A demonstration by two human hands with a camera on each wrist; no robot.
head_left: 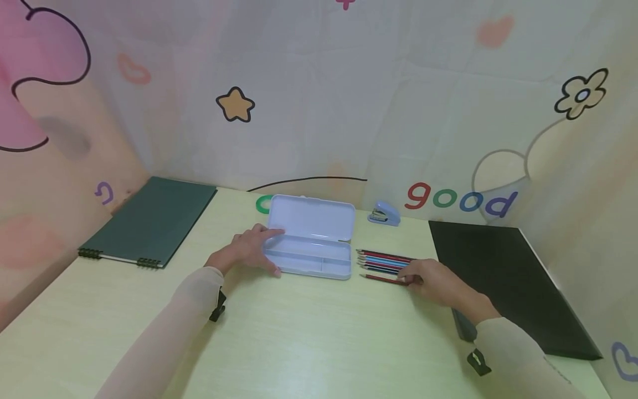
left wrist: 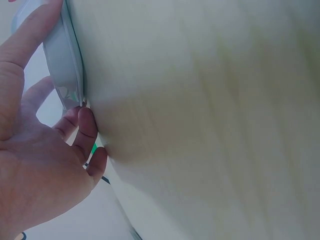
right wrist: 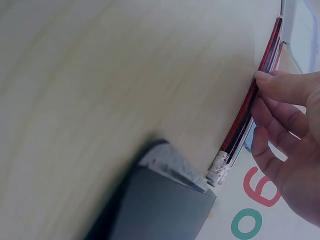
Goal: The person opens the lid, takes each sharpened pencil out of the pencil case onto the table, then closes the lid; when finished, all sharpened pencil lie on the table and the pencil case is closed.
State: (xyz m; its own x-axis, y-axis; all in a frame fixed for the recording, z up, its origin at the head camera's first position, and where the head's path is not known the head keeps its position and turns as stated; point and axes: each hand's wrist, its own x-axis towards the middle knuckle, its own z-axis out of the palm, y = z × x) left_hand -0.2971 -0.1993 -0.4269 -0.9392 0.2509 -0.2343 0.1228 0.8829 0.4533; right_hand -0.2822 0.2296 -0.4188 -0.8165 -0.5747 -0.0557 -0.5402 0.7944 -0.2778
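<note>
An open pale lavender pencil case [head_left: 311, 219], its lid tilted back and its tray divided into compartments, stands at the middle back of the table. My left hand [head_left: 247, 249] holds its left end, thumb by the front corner and fingers toward the hinge. In the left wrist view the fingertips curl near the case's corner. To the right of the case lies a row of several pencils [head_left: 379, 256]. The front one, a dark red pencil [head_left: 381, 279], is slightly apart, and my right hand [head_left: 432, 282] pinches it between thumb and fingers near its eraser end.
A lavender stapler [head_left: 385, 214] stands behind the pencils, and a green tape roll [head_left: 262, 204] is partly hidden by the case. At the left lies a dark green spiral notebook [head_left: 154, 221]. A black flat folder [head_left: 503, 282] lies right, with a dark grey object [head_left: 464, 327] partly under my right wrist.
</note>
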